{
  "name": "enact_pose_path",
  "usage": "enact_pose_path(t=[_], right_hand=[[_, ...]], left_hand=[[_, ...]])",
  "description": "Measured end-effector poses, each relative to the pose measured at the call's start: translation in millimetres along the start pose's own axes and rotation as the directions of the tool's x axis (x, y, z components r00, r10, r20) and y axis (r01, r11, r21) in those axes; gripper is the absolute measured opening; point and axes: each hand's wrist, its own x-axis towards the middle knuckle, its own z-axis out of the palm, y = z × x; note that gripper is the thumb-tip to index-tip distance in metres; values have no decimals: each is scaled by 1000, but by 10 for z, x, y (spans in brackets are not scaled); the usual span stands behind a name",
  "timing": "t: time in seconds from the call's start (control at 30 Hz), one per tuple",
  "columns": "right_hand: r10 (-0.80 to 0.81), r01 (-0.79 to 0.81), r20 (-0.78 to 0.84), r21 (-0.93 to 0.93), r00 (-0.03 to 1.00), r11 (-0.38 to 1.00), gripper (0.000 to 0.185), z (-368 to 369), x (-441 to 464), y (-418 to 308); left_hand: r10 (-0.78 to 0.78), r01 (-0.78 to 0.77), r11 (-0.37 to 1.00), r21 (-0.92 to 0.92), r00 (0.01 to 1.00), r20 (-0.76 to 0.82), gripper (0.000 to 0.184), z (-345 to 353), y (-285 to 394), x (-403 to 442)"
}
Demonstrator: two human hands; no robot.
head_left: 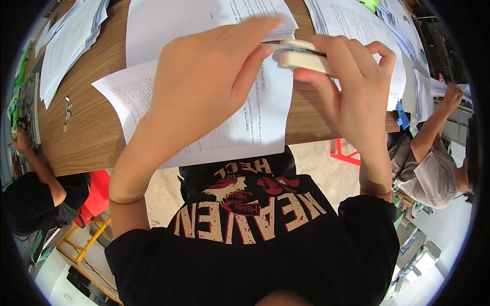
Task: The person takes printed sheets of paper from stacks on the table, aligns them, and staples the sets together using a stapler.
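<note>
Stapler (308, 62), cream-coloured by the look of it, is up in the air between the two hands, just off the right edge of the printed pages. Fingers of the right hand (357, 81) are wrapped snugly round its back end, thumb underneath, so that grip's closed on it. Left hand (201, 71) has its fingers parted from the thumb, right by the stapler's front end; they're blurry, so I honestly can't tell if they touch it or pinch anything. My guess is it's light, stiff and pretty tough, smooth enough to twist a bit if you're lazy, and the back half where the right hand has it seems the best place to hold. Below the hands, the printed pages (255, 127) hang past the near edge of the wooden surface (102, 137); I'd expect them to be floppy, slidey and easy to crease, so flat fingers near an edge. Further out there's a paper stack on the left (74, 46), another on the right (352, 25), plus some small pale bits (67, 112).
</note>
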Motion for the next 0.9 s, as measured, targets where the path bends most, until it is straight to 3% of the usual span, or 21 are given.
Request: enact_pose_path(t=[0.27, 0.33, 0.37, 0.43, 0.57, 0.7, 0.77, 0.8, 0.87, 0.9], right_hand=[[24, -24, 14, 39, 1000, 999, 37, 48, -33, 49], [223, -268, 185, 276, 957, 923, 37, 81, -119, 64], [220, -265, 184, 273, 958, 925, 37, 121, -184, 87], [307, -377, 358, 144, 882, 915, 41, 251, -369, 139], [314, -386, 422, 94, 850, 918, 48, 455, -636, 151], [211, -211, 271, -28, 939, 977, 52, 401, -554, 103], [195, -211, 79, 333, 978, 919, 49, 327, -335, 91], [195, -209, 76, 333, 978, 920, 49, 305, -239, 49], [280, -332, 197, 727, 940, 601, 33, 282, -82, -41], [279, -327, 191, 727, 941, 604, 33, 327, -66, -49]], left_hand=[[-11, 6, 997, 82, 998, 61, 6, -24, -59, 39], [-22, 16, 996, 83, 997, 71, 6, -15, -101, 46], [-34, 27, 997, 73, 995, 91, 7, -15, -131, 49], [-49, 42, 997, 65, 993, 107, 8, -26, -157, 42], [-81, 78, 997, 27, 988, 134, 11, -32, -188, 19], [-82, 87, 996, -27, 985, 149, 13, -33, -205, 22], [-90, 98, 994, -44, 983, 163, 13, -46, -197, 37], [-98, 111, 992, -63, 979, 180, 13, -53, -188, 43], [-117, 144, 983, -113, 969, 216, 14, -78, -162, 57], [-135, 180, 970, -162, 958, 253, 15, -95, -153, 65]])
